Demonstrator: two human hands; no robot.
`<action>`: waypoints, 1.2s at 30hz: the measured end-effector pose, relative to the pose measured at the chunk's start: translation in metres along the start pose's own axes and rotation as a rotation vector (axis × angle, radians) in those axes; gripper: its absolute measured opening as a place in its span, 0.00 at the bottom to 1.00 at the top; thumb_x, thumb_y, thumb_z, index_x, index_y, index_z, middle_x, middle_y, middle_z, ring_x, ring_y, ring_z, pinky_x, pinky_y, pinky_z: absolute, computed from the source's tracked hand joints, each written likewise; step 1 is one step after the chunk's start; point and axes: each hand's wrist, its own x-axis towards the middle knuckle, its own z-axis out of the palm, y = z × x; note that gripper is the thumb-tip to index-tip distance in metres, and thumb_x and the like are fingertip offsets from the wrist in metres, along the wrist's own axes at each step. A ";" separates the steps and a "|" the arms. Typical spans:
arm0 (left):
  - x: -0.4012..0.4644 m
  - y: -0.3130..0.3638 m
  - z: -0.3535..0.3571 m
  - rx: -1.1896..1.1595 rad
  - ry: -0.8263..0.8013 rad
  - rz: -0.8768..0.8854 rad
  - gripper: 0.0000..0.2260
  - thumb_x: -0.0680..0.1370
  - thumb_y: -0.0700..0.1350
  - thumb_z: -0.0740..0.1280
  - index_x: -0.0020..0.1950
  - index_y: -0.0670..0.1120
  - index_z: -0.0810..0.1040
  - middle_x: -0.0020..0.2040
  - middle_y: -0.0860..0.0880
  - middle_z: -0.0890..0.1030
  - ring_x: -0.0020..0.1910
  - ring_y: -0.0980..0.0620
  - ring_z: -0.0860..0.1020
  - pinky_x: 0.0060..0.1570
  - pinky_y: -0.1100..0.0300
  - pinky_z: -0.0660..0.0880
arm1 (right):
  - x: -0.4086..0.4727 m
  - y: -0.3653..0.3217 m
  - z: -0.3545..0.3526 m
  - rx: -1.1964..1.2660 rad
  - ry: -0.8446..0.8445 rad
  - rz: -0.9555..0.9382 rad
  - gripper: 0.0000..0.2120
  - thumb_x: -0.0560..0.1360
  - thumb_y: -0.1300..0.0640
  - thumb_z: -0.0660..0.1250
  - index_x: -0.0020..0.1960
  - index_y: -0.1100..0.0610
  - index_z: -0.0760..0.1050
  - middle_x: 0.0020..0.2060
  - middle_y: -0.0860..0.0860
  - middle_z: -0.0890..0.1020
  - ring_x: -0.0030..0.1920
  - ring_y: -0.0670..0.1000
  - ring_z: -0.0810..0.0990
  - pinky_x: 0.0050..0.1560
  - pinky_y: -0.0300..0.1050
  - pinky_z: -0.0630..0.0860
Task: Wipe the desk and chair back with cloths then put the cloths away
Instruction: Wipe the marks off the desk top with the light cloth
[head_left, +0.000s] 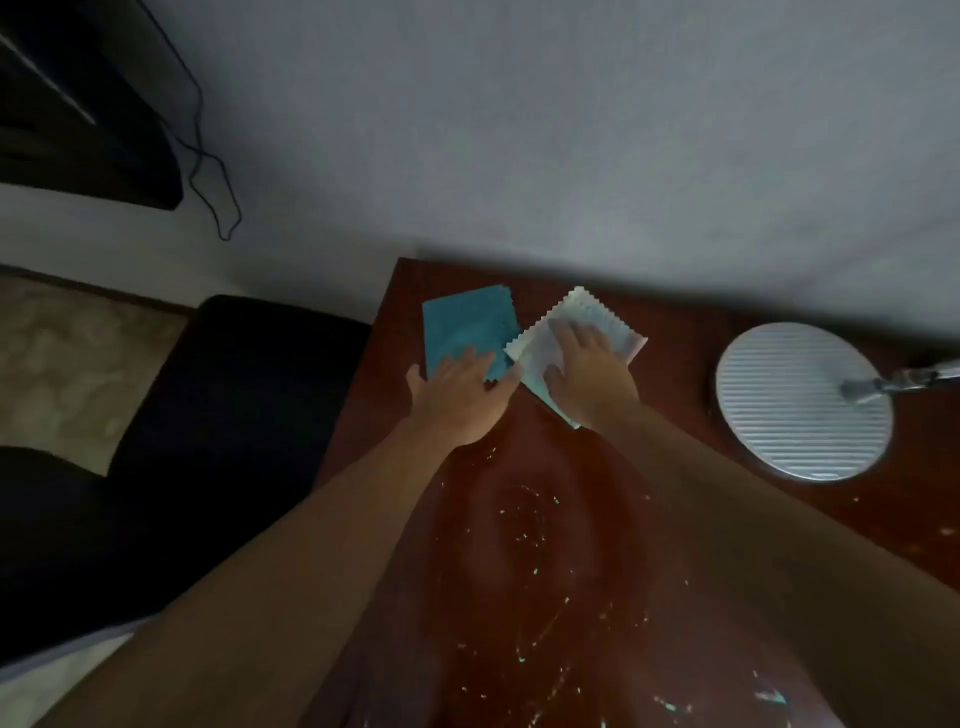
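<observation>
Two cloths lie side by side at the far left corner of the dark red-brown desk (675, 519). The teal cloth (467, 325) is flat near the corner, and my left hand (460, 397) rests on its near edge with straight fingers. The pale cloth (582, 322), with zigzag edges and a teal underside, lies to its right. My right hand (587, 374) presses flat on it with spread fingers. The black chair (234, 415) stands left of the desk.
A round ribbed silver lamp base (805, 400) with its metal stem sits at the desk's right. Pale scratches and specks mark the near desk surface. A grey wall rises behind; a black cable (208, 171) hangs at upper left beside a dark object.
</observation>
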 end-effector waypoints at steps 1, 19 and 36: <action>0.004 -0.003 0.004 0.026 -0.013 -0.002 0.32 0.78 0.70 0.42 0.79 0.58 0.55 0.81 0.51 0.54 0.79 0.48 0.54 0.73 0.34 0.44 | 0.009 0.004 0.005 -0.071 0.006 -0.030 0.29 0.80 0.52 0.58 0.79 0.55 0.55 0.78 0.56 0.59 0.78 0.59 0.54 0.75 0.60 0.58; 0.013 -0.043 0.020 0.084 0.133 0.112 0.31 0.79 0.62 0.61 0.79 0.55 0.58 0.81 0.51 0.57 0.79 0.50 0.55 0.74 0.40 0.48 | -0.026 0.037 0.065 -0.343 -0.003 -0.170 0.30 0.82 0.41 0.37 0.81 0.52 0.46 0.80 0.55 0.48 0.80 0.57 0.42 0.78 0.61 0.43; -0.149 -0.167 0.101 -0.403 0.399 -0.557 0.27 0.83 0.62 0.49 0.78 0.51 0.60 0.73 0.45 0.71 0.70 0.42 0.71 0.67 0.40 0.67 | -0.049 -0.036 0.112 -0.365 0.019 -0.225 0.30 0.83 0.43 0.40 0.81 0.56 0.47 0.80 0.55 0.49 0.80 0.56 0.43 0.78 0.61 0.45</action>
